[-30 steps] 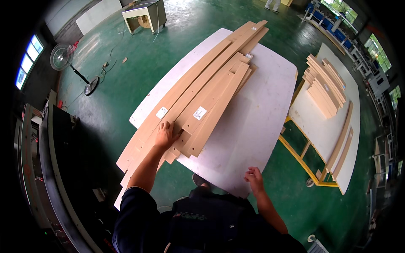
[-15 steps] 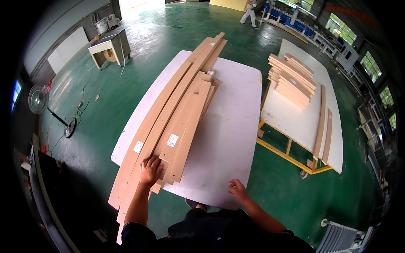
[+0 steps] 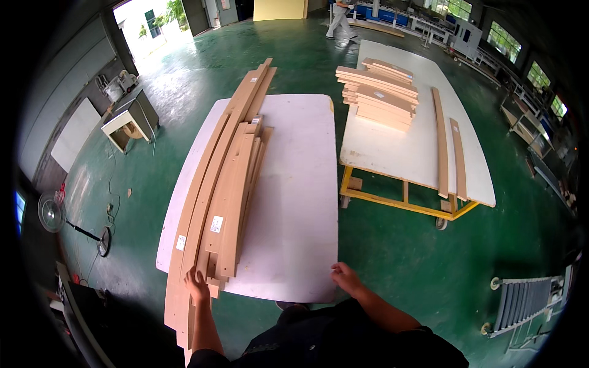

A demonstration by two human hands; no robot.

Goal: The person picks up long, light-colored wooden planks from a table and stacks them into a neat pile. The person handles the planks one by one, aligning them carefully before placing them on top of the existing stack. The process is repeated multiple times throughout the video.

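Observation:
A stack of long, light-brown wooden boards lies lengthwise on the left side of a pale lilac tabletop, its near ends jutting past the table's front edge. Two white labels show on the boards, one of them a near label. My left hand rests on the boards near their close end, fingers stretched and apart, not wrapped around any board. Beside the table's near right corner is my right hand, its fingers curled in and nothing visible in them. Whether it touches the table edge is unclear.
To the right, a white-topped cart on a yellow frame carries stacked shorter boards and two long strips. A standing fan and a small machine table are on the left. A roller stand is at right; a person walks far off.
The view has turned right, so the table and boards sit further left. My left hand has slid nearer to me along the boards, its fingers more spread. My right hand stays by the corner.

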